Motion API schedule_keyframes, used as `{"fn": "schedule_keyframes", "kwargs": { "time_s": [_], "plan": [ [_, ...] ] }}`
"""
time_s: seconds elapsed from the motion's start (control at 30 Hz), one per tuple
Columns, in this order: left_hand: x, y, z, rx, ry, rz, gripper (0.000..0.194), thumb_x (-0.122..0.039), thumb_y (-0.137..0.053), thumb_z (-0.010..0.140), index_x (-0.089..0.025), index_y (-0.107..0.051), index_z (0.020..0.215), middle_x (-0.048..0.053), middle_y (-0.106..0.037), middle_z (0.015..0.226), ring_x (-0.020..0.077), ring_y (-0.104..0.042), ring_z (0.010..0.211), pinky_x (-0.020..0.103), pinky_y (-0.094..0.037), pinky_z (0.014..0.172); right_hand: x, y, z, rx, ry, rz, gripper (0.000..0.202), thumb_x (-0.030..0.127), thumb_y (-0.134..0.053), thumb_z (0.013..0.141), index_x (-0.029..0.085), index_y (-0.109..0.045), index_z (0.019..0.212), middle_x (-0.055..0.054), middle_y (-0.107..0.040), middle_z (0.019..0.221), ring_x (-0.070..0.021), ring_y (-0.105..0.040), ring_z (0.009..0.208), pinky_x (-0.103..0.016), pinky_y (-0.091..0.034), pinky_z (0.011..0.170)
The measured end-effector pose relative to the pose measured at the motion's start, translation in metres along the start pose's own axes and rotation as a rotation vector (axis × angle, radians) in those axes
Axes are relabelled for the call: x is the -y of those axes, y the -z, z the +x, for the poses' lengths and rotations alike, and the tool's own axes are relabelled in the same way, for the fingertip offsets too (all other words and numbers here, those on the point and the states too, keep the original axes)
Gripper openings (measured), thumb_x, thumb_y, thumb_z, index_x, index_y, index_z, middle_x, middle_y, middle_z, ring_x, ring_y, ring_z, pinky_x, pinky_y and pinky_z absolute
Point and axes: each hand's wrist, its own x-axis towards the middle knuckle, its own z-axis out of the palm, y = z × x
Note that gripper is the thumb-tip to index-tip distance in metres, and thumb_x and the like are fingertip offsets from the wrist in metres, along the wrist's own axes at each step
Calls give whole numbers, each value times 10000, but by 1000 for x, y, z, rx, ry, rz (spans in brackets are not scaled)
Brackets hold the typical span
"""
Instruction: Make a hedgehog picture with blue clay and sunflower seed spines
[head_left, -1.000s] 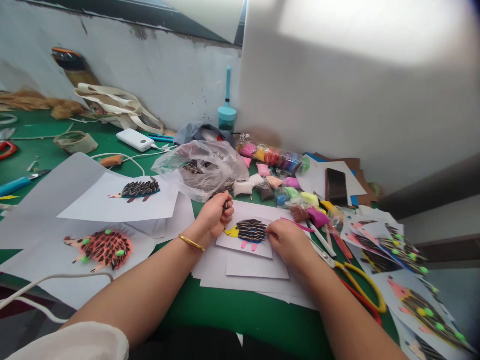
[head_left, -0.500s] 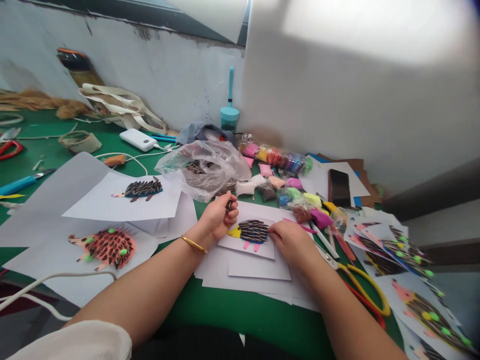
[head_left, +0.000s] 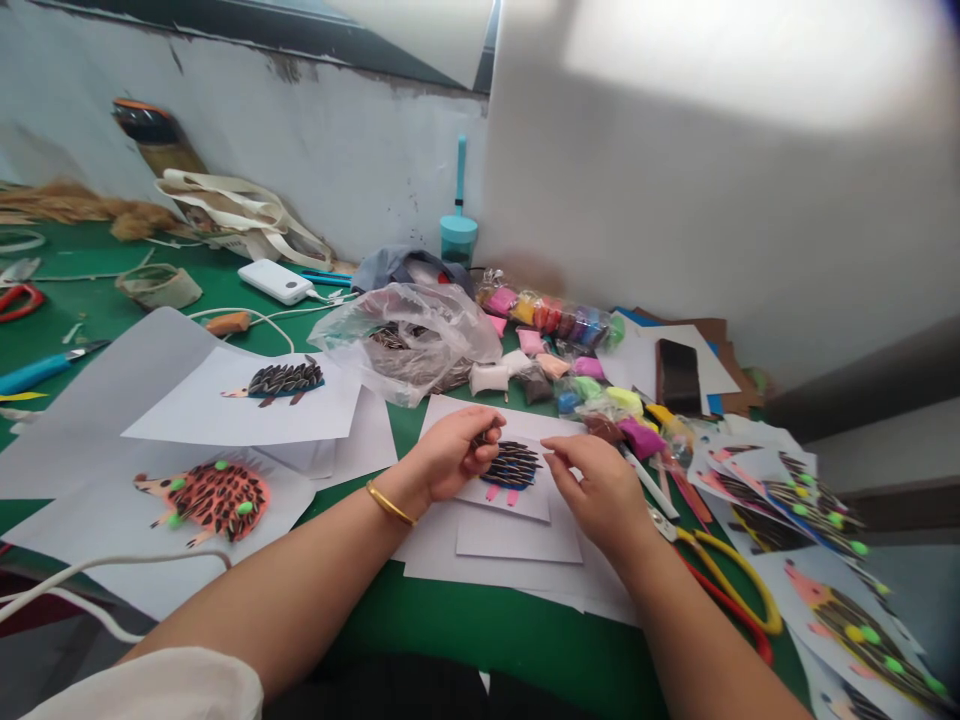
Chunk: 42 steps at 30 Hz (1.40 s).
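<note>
My left hand (head_left: 457,455), a gold bangle at its wrist, is closed around some dark striped sunflower seeds (head_left: 484,437). It hovers over the left part of a hedgehog picture (head_left: 511,466) on white paper, hiding the animal's head. Rows of striped seeds cover the hedgehog's blue body, and two pink feet show below. Just right of the picture, my right hand (head_left: 596,490) has thumb and forefinger apart, with nothing visible between them. More white sheets (head_left: 517,535) lie beneath the picture.
Beyond my hands sit a plastic bag of seeds (head_left: 412,340) and several small packets of coloured clay (head_left: 551,365). Scissors (head_left: 720,575) lie beside my right forearm. Finished hedgehog pictures (head_left: 855,620) are at the right, others (head_left: 217,495) at the left. A phone (head_left: 677,373) rests farther back.
My left hand has moved right and slightly down, now covering the hedgehog's yellow head. My right hand has drawn off the picture's right edge, and its fingers have parted.
</note>
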Motion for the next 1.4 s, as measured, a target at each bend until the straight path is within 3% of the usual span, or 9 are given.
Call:
{"fn": "schedule_keyframes", "kwargs": {
  "time_s": [0.13,0.27,0.4,0.57,0.63,0.77,0.93,1.13,1.4],
  "plan": [
    [14,-8,-8,108,38,187,224,-322,-691,814,-144,-563,770,-17,-489,652,20,-370,420,140,-184,388,14,1,0,-19,4,178,209,314,-575,937,223,-672,1097,-63,-700,893,-216,-618,858,-374,-484,810],
    [23,-18,-16,145,33,295,288,-359,-673,824,-154,-514,700,-20,-472,603,29,-356,414,167,-160,399,25,2,2,-34,4,342,88,288,-621,907,236,-693,900,-46,-679,822,-203,-606,816,-354,-488,753],
    [23,-21,-19,142,25,340,313,-393,-649,837,-154,-512,688,-20,-463,595,36,-360,418,176,-160,402,26,3,2,-49,-22,444,119,257,-622,900,230,-645,786,-21,-643,740,-186,-593,753,-335,-480,719],
    [17,-14,-13,94,-30,299,257,-378,-631,858,-144,-567,771,-33,-455,606,26,-352,411,164,-191,404,15,-1,-2,-119,-227,624,84,294,-582,911,228,-588,859,-64,-705,984,-196,-651,888,-360,-512,813],
    [12,-10,-8,56,-75,243,231,-357,-630,862,-140,-578,800,-39,-449,615,18,-348,408,154,-199,407,9,-3,-2,-121,-327,680,111,314,-563,915,223,-552,852,-64,-715,963,-184,-666,835,-345,-526,774],
    [-4,3,1,-54,-178,105,229,-341,-670,838,-139,-569,800,-46,-445,631,9,-349,406,132,-189,394,-2,-2,0,-28,-377,554,163,355,-544,913,211,-573,843,-21,-660,760,-156,-607,686,-284,-494,652],
    [-21,21,15,-180,-272,18,225,-319,-684,825,-142,-550,785,-57,-435,612,11,-328,388,122,-162,357,-14,-3,4,119,-370,369,173,327,-561,859,208,-687,868,-41,-710,835,-196,-643,783,-319,-500,725],
    [-20,32,25,-239,-271,4,224,-321,-679,827,-147,-542,792,-60,-438,611,11,-342,381,119,-162,342,-17,0,2,222,-413,245,202,280,-559,834,232,-723,941,-29,-748,896,-204,-680,821,-320,-514,753],
    [-17,29,26,-264,-247,50,198,-310,-617,876,-150,-537,789,-58,-433,614,13,-333,372,120,-156,337,-13,2,2,330,-272,37,183,222,-547,862,242,-729,860,-33,-712,916,-194,-655,856,-308,-484,788]
  ]
}}
